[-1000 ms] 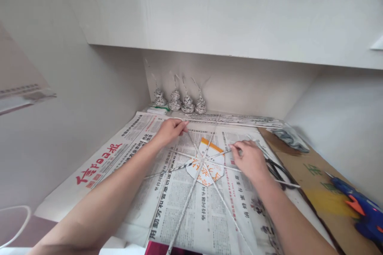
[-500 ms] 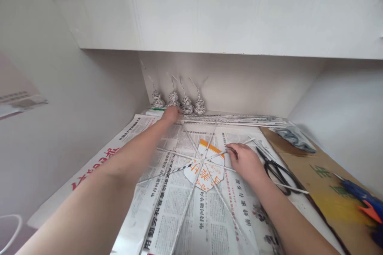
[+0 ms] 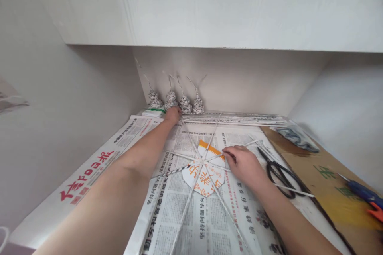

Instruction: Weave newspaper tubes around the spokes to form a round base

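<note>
A star of rolled newspaper sticks (image 3: pixel 182 217) spreads over an orange-and-white card piece (image 3: pixel 203 179), crossing at its middle. My right hand (image 3: pixel 241 163) pinches one of these sticks between thumb and fingertips, just right of the card. Far forward, my left hand (image 3: pixel 172 114) has its fingers curled at the left end of a bundle of paper sticks (image 3: pixel 233 119). What those fingers hold is hidden. Right behind that hand stand several woven paper gourd shapes (image 3: pixel 198 105) with thin stems.
Newspaper sheets (image 3: pixel 125 135) cover the work surface. At right are black scissors (image 3: pixel 278 173), a cardboard sheet (image 3: pixel 326 171), a crumpled grey cloth (image 3: pixel 297 139) and a blue tool with an orange trigger (image 3: pixel 363 193). A white overhang (image 3: pixel 221 12) juts above.
My right hand has shifted slightly left along its stick, nearer the card. My left hand stays by the bundle's end. The camera view has shifted a little.
</note>
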Demonstrator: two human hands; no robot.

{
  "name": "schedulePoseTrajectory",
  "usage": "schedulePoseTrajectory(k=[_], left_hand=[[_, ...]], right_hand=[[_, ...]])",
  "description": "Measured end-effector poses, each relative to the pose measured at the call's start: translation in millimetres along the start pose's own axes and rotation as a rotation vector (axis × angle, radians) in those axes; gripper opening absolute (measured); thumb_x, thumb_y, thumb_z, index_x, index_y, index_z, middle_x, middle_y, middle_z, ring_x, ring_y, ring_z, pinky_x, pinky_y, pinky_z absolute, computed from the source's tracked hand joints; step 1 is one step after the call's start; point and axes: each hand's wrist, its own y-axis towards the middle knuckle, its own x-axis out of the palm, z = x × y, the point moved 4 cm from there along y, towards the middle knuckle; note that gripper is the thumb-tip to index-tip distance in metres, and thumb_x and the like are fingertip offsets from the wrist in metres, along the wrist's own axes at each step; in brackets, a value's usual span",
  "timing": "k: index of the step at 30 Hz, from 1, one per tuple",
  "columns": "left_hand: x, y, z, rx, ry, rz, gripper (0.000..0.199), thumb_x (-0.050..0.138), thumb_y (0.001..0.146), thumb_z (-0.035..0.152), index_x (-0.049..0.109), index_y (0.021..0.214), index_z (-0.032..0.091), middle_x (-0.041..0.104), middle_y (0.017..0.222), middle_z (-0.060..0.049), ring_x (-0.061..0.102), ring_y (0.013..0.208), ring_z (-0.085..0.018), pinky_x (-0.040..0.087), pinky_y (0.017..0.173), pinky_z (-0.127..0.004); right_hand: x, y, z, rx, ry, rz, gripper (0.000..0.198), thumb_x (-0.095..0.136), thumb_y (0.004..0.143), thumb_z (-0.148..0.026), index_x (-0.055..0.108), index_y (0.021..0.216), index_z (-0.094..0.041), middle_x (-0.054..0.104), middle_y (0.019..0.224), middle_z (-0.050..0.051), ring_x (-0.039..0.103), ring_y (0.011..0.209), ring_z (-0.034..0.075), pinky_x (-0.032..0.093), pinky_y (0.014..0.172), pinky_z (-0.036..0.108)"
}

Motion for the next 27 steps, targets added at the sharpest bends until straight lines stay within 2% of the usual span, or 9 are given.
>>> schedulePoseTrajectory(k=[7, 14, 19, 27], left_hand=[[7, 2, 2, 0.049, -0.028, -0.022, 0.019, 0.060, 0.078, 0.018, 0.071, 0.093, 0.019, 0.072, 0.097, -0.006, 0.063, 0.093, -0.017, 0.044, 0.082, -0.022], [11, 1, 3, 0.045, -0.016, -0.024, 0.016, 0.060, 0.075, 0.015, 0.071, 0.086, 0.018, 0.070, 0.097, -0.008, 0.063, 0.092, -0.020, 0.046, 0.081, -0.025], [-6, 1, 9, 0.065, -0.052, 0.031, 0.018, 0.055, 0.079, 0.016, 0.069, 0.091, 0.018, 0.069, 0.098, -0.009, 0.062, 0.096, -0.021, 0.044, 0.084, -0.026], [-31, -5, 24, 0.095, -0.199, 0.071, 0.013, 0.063, 0.074, 0.017, 0.070, 0.085, 0.015, 0.071, 0.087, -0.006, 0.063, 0.081, -0.017, 0.046, 0.076, -0.024]], right_hand=[[0, 0, 1, 0.002, 0.006, -0.003, 0.024, 0.043, 0.091, -0.026, 0.067, 0.095, -0.022, 0.066, 0.087, 0.005, 0.057, 0.089, 0.020, 0.040, 0.081, 0.029], [1, -1, 1, 0.005, -0.007, -0.014, 0.025, 0.043, 0.091, -0.026, 0.067, 0.097, -0.022, 0.066, 0.087, 0.005, 0.057, 0.089, 0.019, 0.040, 0.081, 0.028], [0, -1, 0, 0.000, 0.005, -0.014, 0.024, 0.044, 0.090, -0.025, 0.067, 0.098, -0.022, 0.066, 0.088, 0.005, 0.056, 0.090, 0.019, 0.040, 0.082, 0.028], [-3, 0, -3, 0.007, 0.006, -0.023, 0.024, 0.044, 0.090, -0.025, 0.067, 0.096, -0.022, 0.065, 0.087, 0.006, 0.057, 0.087, 0.019, 0.040, 0.080, 0.028]])
